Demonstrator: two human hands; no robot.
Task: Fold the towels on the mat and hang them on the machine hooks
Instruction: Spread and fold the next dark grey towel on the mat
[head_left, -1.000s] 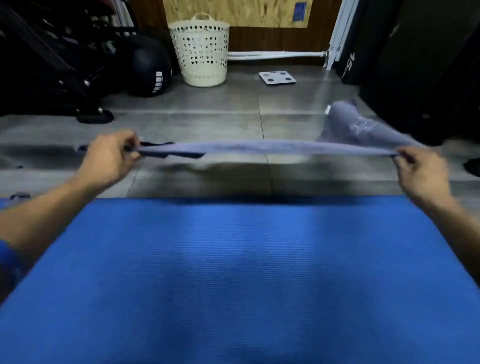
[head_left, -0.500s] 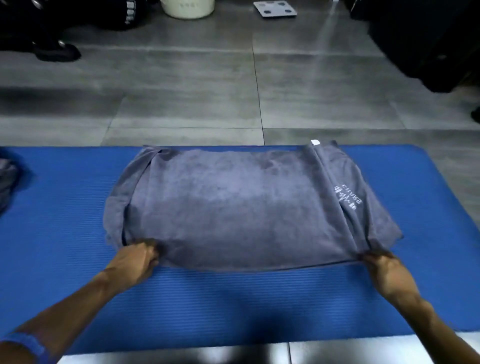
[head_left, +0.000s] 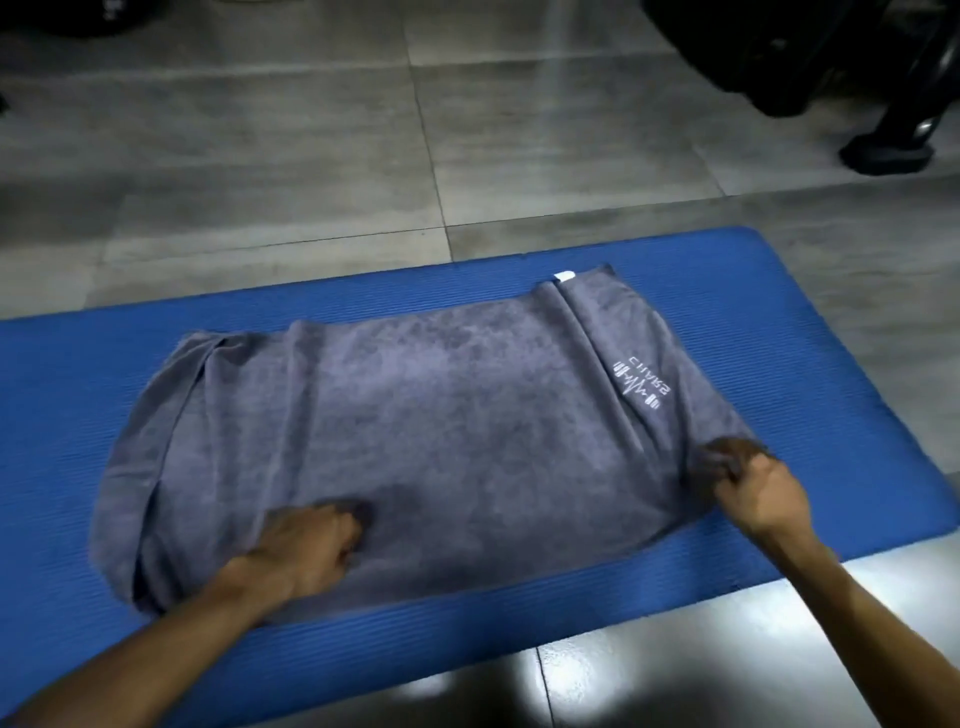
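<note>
On one blue mat (head_left: 779, 322), one grey towel (head_left: 415, 431) (white logo), left hand (head_left: 306, 545) and right hand (head_left: 758, 493) both pinching its near edge.

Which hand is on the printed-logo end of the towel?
The right hand, pinching the near corner beside the white logo; the left hand rests mid-edge.

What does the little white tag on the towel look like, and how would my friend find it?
Start at the big blue mat lying on the grey floor. A grey towel is spread on it; follow its far edge toward the right until you reach a small white tag poking out. It is the only bright white bit on the towel's edge, unlike the thin printed logo nearer the right hand.
</note>
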